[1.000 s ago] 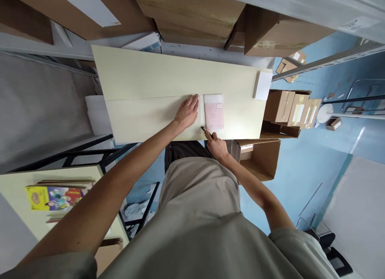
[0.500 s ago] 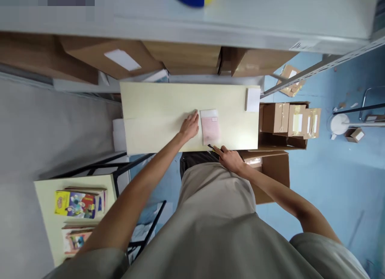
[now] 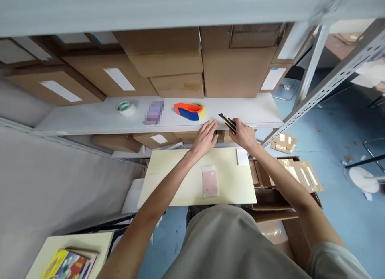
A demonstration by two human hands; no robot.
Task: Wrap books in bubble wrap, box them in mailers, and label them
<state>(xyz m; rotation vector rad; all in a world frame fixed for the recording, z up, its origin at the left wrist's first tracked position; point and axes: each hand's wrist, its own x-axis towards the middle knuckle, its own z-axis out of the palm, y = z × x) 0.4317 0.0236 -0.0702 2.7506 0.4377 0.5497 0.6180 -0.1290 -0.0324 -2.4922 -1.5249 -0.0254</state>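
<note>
My right hand (image 3: 244,134) grips a black and yellow utility knife (image 3: 227,123) near the front edge of the metal shelf (image 3: 252,110). Beside it on the left, my left hand (image 3: 206,139) has its fingers stretched out and holds nothing; its fingertips are close to the shelf edge, and whether they touch it I cannot tell. Just beyond that hand lies an orange and blue tape dispenser (image 3: 189,111). Below both hands, a flat pink packet (image 3: 209,182) in clear wrapping rests on the cream table (image 3: 177,186).
A roll of tape (image 3: 125,108) sits farther left on the shelf. Cardboard boxes (image 3: 177,62) fill the space behind. On the table's right corner is a white paper stack (image 3: 242,157). Open cartons (image 3: 270,198) stand right of the table, and books (image 3: 70,263) lie at lower left.
The view has tilted up to the shelf. Both hands have moved forward from the table to the shelf edge, the right one carrying the utility knife. The pink packet stays on the table.
</note>
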